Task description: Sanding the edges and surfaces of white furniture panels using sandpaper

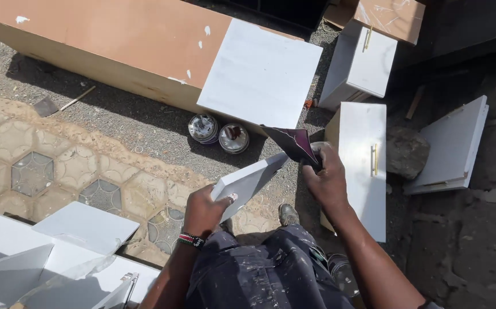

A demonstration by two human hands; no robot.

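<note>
Left grip (205, 210) under white panel (248, 182)

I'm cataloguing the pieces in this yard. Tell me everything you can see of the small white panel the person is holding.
The small white panel is a flat rectangular board, painted or laminated white, with a thick pale edge. It is held tilted, upper end toward the right. The left hand grips its lower end; the right hand presses a dark folded sheet, perhaps sandpaper, near its upper end.

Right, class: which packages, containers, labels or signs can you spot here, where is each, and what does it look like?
Two round tins: side by side on the gravel beside the brown board, silvery tops smeared with paint.
No labels, signs or screens in view.
</note>
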